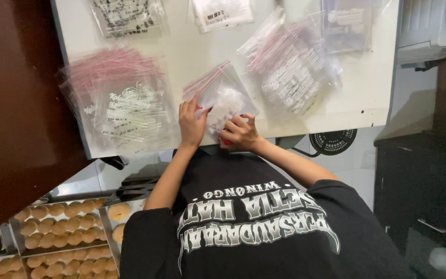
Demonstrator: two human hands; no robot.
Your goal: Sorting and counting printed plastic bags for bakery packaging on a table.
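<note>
A clear zip bag with a red seal strip lies near the front edge of the white table and holds small white pieces. My left hand rests on the bag's left side and pinches it together with a small white piece between the fingertips. My right hand is curled at the bag's lower right corner, fingers closed on the plastic. A small red thing shows just under that hand; what it is cannot be told.
A fanned stack of clear printed zip bags lies left of my hands, another pile to the right, more bags at the far edge. Trays of round golden pastries stand below left. A dark cabinet is at the right.
</note>
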